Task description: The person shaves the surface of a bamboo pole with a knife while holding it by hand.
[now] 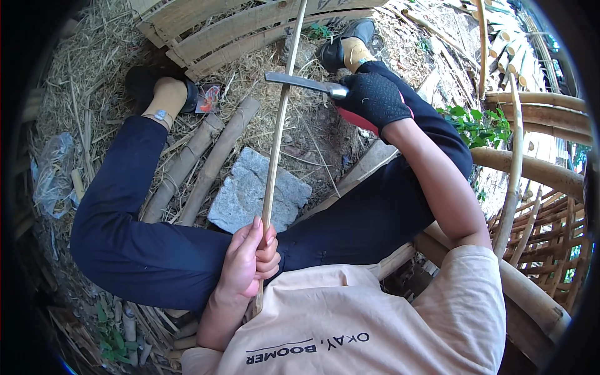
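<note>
My left hand (pixel 251 257), bare, is wrapped round the lower part of a long, thin bamboo strip (pixel 277 140), close to my shirt. From there the strip rises past a flat grey stone (pixel 240 190) and leaves the picture at the top. My right hand (pixel 373 103), in a black and red work glove, grips a knife by its handle, which the glove hides. The knife blade (pixel 297 82) points left and crosses the strip, apparently touching it.
Two bamboo poles (pixel 220 156) lie on straw-strewn ground left of the stone. A slatted wooden crate (pixel 219 37) stands at the far side. Bent bamboo poles (pixel 531 165) and a woven bamboo lattice (pixel 550 244) are at the right. A clear plastic bag (pixel 55 175) lies far left.
</note>
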Tool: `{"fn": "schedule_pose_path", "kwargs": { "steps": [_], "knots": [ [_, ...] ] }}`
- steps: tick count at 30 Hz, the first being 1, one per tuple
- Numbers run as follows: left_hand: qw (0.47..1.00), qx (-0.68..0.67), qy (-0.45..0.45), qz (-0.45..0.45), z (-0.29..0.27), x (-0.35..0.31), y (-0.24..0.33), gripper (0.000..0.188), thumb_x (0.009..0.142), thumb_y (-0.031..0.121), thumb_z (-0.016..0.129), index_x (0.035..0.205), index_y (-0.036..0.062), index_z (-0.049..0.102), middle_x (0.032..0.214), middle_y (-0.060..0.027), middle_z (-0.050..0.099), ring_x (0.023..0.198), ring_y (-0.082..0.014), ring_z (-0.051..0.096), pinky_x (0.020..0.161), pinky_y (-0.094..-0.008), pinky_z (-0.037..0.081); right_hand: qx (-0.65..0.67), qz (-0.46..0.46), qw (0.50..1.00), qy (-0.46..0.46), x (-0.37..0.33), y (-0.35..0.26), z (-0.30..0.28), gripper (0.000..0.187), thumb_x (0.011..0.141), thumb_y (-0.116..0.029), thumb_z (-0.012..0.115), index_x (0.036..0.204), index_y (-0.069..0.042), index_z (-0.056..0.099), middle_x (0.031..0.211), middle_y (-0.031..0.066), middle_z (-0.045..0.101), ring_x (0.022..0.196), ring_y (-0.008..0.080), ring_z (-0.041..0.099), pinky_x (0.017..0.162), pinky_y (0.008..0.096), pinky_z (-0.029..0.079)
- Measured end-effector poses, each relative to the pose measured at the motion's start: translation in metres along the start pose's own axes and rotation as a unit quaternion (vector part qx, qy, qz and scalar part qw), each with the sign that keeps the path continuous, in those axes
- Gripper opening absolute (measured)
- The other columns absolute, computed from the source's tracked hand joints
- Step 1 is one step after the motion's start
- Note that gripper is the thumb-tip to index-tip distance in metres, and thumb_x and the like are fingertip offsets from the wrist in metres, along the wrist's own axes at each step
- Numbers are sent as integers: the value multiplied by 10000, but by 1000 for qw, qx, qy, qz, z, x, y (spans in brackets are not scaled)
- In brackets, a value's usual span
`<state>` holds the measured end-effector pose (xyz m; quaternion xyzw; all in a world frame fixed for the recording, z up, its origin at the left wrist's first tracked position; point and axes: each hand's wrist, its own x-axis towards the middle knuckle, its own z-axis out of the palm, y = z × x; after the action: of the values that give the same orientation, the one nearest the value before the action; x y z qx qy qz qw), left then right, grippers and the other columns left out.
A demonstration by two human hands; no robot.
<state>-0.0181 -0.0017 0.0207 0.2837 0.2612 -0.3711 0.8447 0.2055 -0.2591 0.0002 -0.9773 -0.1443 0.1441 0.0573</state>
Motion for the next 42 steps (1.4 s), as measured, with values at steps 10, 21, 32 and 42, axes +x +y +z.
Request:
{"fn": "schedule_pose_path", "kwargs": {
  "steps": [10, 21, 32, 42],
  "knots": [
    [998, -58, -23, -8, -7, -1, 3, 417, 1071, 431, 326, 854, 104, 465, 561, 85, 225, 413, -9, 155, 350, -201, 149, 95, -78, 992, -14, -30, -30, -5, 277, 800, -390, 721, 879, -126, 741, 743, 163, 676, 713, 373, 657, 658, 429, 518],
    [1000, 7, 13, -9, -5, 2, 2, 374, 1075, 385, 354, 809, 128, 411, 541, 83, 217, 400, -8, 151, 336, -202, 142, 21, -130, 986, -101, -41, -51, -3, 222, 749, -293, 661, 872, -128, 744, 762, 172, 692, 739, 363, 688, 698, 459, 540],
    [1000, -2, 18, -9, -3, 0, 2, 366, 1079, 358, 354, 801, 128, 414, 540, 85, 224, 397, -8, 157, 337, -202, 137, -17, -16, 999, 36, 6, 13, -6, 259, 849, -330, 626, 910, -101, 729, 771, 183, 685, 735, 375, 676, 702, 442, 544],
    [1000, -25, 0, -5, -7, -3, 7, 356, 1076, 349, 356, 812, 122, 428, 550, 86, 220, 407, -11, 158, 339, -200, 146, 74, -110, 990, -53, -41, -48, -16, 322, 804, -428, 684, 906, -124, 712, 758, 178, 678, 753, 381, 672, 705, 461, 532]
  ]
}}
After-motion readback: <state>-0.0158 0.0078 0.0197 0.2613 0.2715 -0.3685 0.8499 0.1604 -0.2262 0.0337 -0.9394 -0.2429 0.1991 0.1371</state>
